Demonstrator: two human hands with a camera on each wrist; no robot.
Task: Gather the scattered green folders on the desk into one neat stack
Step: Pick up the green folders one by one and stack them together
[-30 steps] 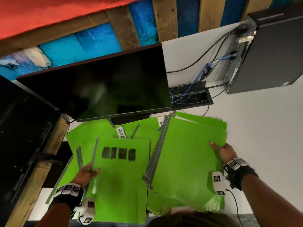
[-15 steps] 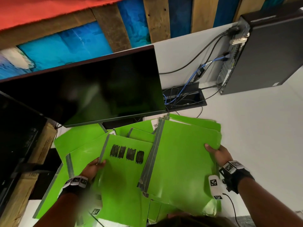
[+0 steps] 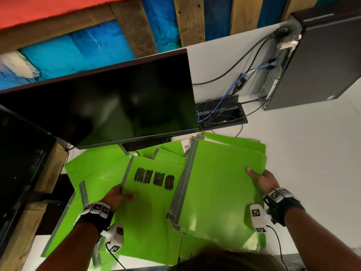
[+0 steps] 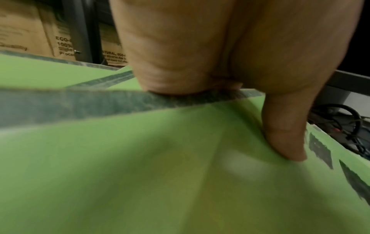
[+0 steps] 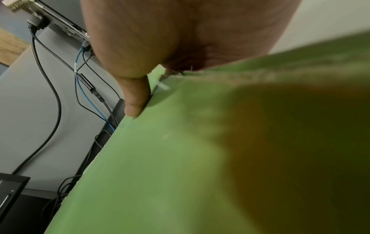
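Note:
Several green folders lie fanned across the white desk (image 3: 312, 153) below the monitor. My left hand (image 3: 119, 195) grips the grey spine edge of a green folder with black scribbles (image 3: 154, 202), thumb on top (image 4: 284, 139) and fingers beneath. My right hand (image 3: 260, 178) holds the right edge of a thick bunch of green folders (image 3: 220, 184), thumb on the top cover (image 5: 134, 101); its fingers are hidden underneath. More green folders (image 3: 97, 167) spread out to the left under the scribbled one.
A black monitor (image 3: 109, 102) stands just behind the folders. A second dark screen (image 3: 17, 163) and cardboard boxes (image 3: 50, 173) are at the left. A cable tray (image 3: 220, 112) with wires and a dark computer case (image 3: 322, 61) sit at the back right.
My left hand has slid the scribbled folder to the right, closer to the bunch in my right hand. The right hand has kept its hold.

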